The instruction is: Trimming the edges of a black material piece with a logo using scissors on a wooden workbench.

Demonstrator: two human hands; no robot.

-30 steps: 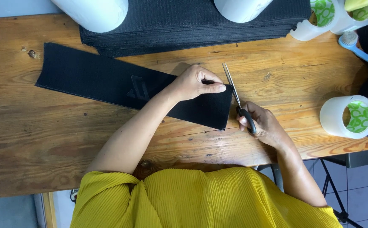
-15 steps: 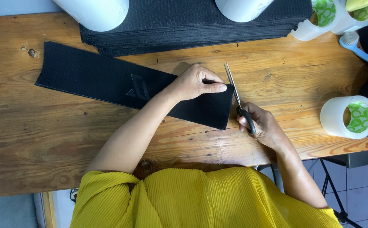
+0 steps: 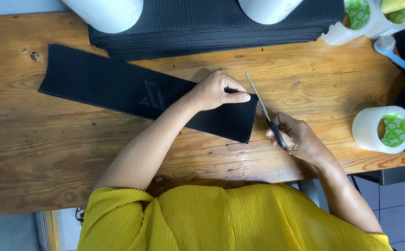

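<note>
Nearest, a pleated yellow top [image 3: 221,218] filling the lower frame. Beyond it, right hand [image 3: 300,137] curled closed around the black handles of the scissors [image 3: 265,111], blades slim and nearly shut, lying along the right-hand end of the black strip [image 3: 132,90]. Left hand [image 3: 214,90] pressing down on that same end, fingers bent, thumb stretched toward the blades, pinning rather than gripping. Strip flat and slanted across the wooden table [image 3: 49,148], looking light, soft and floppy like felt or foam sheet, probably not slippery; best held down close beside the cut line. Farther back, a stack of black sheets [image 3: 211,25], white rolls [image 3: 104,11] and white tubs [image 3: 381,128]. Against half a second earlier, barely anything different: hands, scissors and strip in the same places.
</note>
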